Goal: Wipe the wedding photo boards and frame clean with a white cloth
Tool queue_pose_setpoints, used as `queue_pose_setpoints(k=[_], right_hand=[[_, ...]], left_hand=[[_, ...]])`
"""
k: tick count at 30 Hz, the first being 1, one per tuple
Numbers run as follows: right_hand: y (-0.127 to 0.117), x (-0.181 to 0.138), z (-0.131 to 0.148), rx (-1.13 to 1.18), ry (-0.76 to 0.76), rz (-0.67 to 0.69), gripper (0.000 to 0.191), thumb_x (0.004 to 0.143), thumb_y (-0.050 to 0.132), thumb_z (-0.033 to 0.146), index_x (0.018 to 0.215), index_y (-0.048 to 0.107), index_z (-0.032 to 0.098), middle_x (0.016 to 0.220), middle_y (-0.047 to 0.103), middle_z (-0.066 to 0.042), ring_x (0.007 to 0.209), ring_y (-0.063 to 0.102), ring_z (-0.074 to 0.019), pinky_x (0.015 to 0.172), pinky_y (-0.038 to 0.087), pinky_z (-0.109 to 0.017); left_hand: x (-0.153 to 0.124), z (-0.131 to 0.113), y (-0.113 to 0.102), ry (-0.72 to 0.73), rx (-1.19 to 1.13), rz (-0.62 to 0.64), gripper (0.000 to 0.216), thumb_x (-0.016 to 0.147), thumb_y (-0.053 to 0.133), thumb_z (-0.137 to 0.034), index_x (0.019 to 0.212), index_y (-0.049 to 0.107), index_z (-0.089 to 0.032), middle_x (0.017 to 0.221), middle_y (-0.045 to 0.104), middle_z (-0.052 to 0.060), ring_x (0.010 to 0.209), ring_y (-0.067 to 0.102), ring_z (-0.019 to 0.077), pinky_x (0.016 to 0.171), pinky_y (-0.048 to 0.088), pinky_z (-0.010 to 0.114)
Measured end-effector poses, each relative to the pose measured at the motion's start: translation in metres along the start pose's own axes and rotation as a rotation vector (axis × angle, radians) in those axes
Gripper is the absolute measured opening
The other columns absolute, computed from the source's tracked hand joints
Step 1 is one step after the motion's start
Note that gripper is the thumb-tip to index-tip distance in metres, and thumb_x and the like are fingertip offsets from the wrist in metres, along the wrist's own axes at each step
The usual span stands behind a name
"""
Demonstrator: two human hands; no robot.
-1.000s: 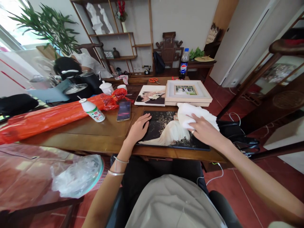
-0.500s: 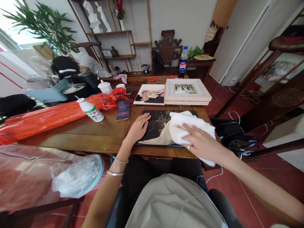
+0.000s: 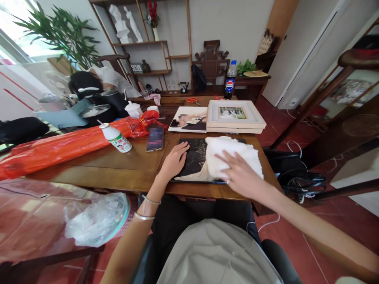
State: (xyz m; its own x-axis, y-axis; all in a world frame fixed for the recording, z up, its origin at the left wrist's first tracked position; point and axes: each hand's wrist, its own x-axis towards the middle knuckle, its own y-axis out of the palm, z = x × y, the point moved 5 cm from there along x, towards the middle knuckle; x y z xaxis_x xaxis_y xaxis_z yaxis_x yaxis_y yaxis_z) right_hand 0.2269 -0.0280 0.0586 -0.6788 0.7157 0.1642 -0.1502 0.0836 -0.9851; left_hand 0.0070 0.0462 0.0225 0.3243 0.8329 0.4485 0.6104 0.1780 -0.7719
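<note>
Both hands are resting on the dark picture panel [image 3: 192, 157] at the near side of the table [image 3: 133, 171]: the left hand [image 3: 174, 159] is lying palm-down and relaxed across its left end, holding nothing, while the right hand [image 3: 239, 175] is pressing extended fingers onto a white cloth [image 3: 248, 154]. Whether its thumb is pinching the cloth, I cannot tell, since it is hiding beneath. The panel is lying flat between the hands, its long axis running left to right; the cloth is covering most of its right half. The right fingertips are sitting nearer its middle, whereas the left hand is touching the panel directly. Just beyond, a printed canvas [image 3: 191, 119] is lying beside a pale framed photo [image 3: 257, 118]. Leftward, a phone [image 3: 154, 139] is lying near a tilted white bottle [image 3: 116, 138], which is leaning against a red-wrapped bundle [image 3: 68, 144].
</note>
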Motion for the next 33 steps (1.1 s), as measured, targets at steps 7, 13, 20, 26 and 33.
queue_pose_setpoints(k=[7,13,20,26,33], right_hand=[[0.001,-0.011,0.044,0.165,-0.179,0.065,0.024,0.084,0.056,0.019,0.1,0.072,0.023,0.152,0.033,-0.006,0.142,0.022,-0.0304,0.114,0.017,-0.056],[0.001,0.03,-0.055,0.0,0.086,-0.061,0.028,0.09,0.05,0.025,0.107,0.07,0.016,0.144,0.044,-0.015,0.137,0.035,-0.0305,0.11,0.029,-0.052],[0.002,0.033,-0.053,-0.068,0.145,-0.073,0.028,0.091,0.048,0.025,0.105,0.071,0.016,0.145,0.044,-0.012,0.138,0.032,-0.033,0.109,0.027,-0.057],[0.005,0.01,0.038,0.113,-0.128,0.033,0.028,0.079,0.059,0.016,0.104,0.072,0.021,0.152,0.032,-0.009,0.142,0.021,-0.0341,0.112,0.015,-0.06],[-0.004,0.014,-0.002,0.149,-0.248,0.022,0.024,0.082,0.055,0.015,0.099,0.072,0.021,0.148,0.041,-0.006,0.14,0.029,-0.025,0.114,0.023,-0.049]], left_hand=[[0.001,0.0,0.0,0.037,0.021,0.012,0.037,0.094,0.038,-0.019,0.124,0.06,-0.013,0.135,0.055,0.012,0.13,0.045,0.023,0.111,0.036,0.044],[0.001,0.001,0.0,0.037,0.013,0.006,0.037,0.094,0.037,-0.02,0.123,0.06,-0.013,0.135,0.056,0.011,0.13,0.046,0.0226,0.11,0.037,0.044],[0.001,0.002,0.001,0.036,0.013,0.005,0.038,0.094,0.038,-0.019,0.124,0.059,-0.013,0.135,0.055,0.011,0.13,0.045,0.0224,0.11,0.037,0.044],[0.001,0.001,0.0,0.022,0.016,0.019,0.037,0.094,0.037,-0.019,0.123,0.06,-0.012,0.135,0.055,0.012,0.131,0.044,0.023,0.111,0.036,0.044],[0.001,0.002,0.0,0.032,0.013,0.022,0.037,0.094,0.037,-0.02,0.123,0.06,-0.013,0.136,0.054,0.012,0.131,0.045,0.0234,0.111,0.036,0.046]])
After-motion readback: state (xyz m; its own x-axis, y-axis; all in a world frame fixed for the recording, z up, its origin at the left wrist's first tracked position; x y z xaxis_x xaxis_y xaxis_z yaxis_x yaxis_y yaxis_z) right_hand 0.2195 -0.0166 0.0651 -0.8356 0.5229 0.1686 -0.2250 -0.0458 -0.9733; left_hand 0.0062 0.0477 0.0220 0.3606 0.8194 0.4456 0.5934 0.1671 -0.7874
